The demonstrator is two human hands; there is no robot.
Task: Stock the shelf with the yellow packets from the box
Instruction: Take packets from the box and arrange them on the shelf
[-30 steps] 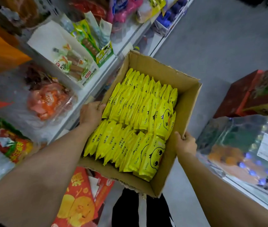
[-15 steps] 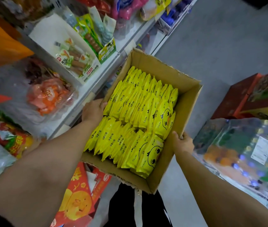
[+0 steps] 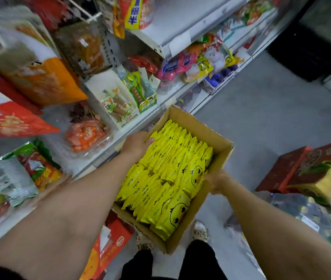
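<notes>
Our hands: our left hand (image 3: 138,143) grips the left wall of the cardboard box (image 3: 220,153); our right hand (image 3: 216,181), blurred, clasps the right wall.
Box: we hold it over the grey floor (image 3: 271,118), above our shoes, just beside the shelf edge.
Yellow packets (image 3: 166,178): two upright rows fill the box; none on the shelf yet.
Shelf (image 3: 182,39): beyond and left, crowded with snack bags.
Risk: freeing one hand to pick could tip the box and spill packets.
</notes>
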